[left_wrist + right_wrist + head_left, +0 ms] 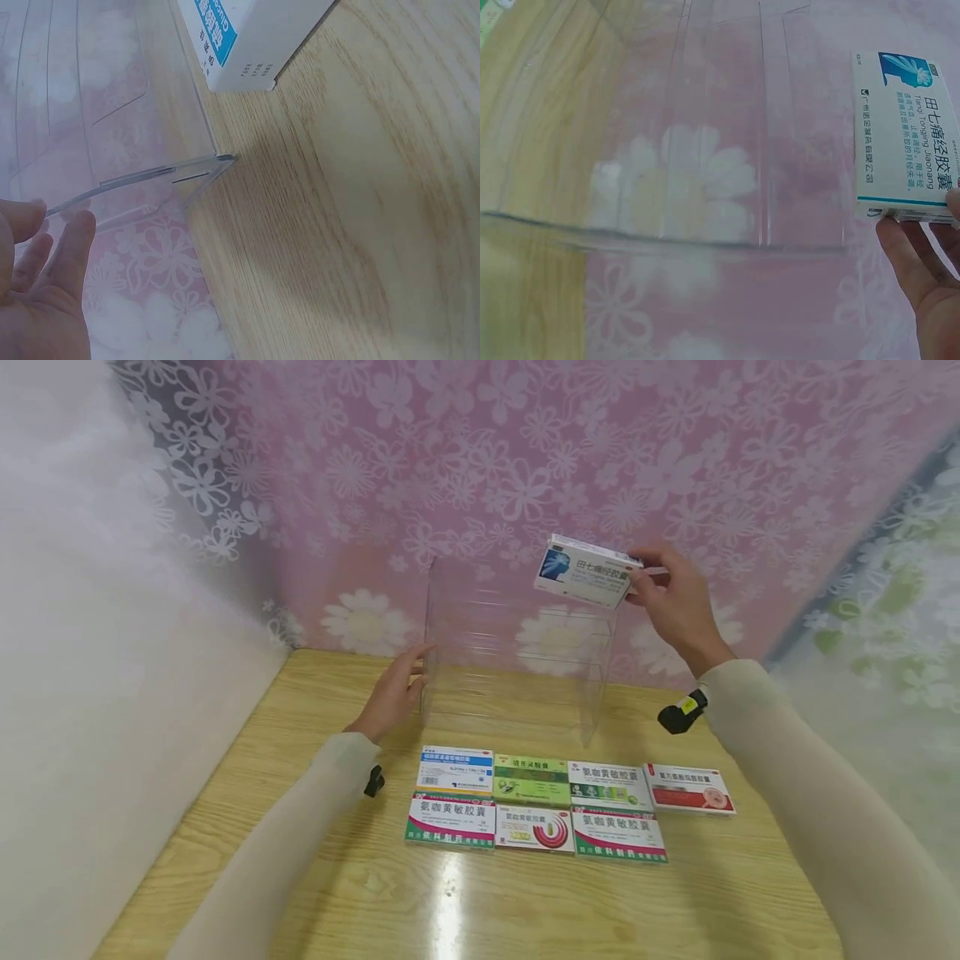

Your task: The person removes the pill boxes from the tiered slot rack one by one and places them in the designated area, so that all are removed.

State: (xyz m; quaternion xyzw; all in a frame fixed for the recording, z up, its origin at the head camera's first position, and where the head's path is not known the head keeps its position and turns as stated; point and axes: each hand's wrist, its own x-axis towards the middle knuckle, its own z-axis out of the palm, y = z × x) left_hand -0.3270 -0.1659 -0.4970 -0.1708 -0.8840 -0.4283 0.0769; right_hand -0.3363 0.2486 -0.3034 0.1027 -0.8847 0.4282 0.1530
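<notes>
My right hand (pixel 678 606) pinches a white medicine box (pixel 585 575) with a blue picture by its right end. The box is tilted, above the upper right of a clear plastic tiered rack (pixel 517 725). In the right wrist view, thumb and fingers grip the box's (pixel 900 139) lower end, apart from the rack. My left hand (pixel 392 693) holds the rack's left side. The left wrist view shows the thumb and fingers of the left hand (pixel 49 292) on either side of the clear panel's edge (pixel 139 178). No boxes are visible on the tiers.
Several medicine boxes lie in two rows before the rack, among them a blue-and-white box (pixel 456 770), a green box (pixel 531 781) and a red-and-white box (pixel 690 789). The wooden table (pixel 360 893) meets a pink flowered cloth (pixel 465 460) behind the rack.
</notes>
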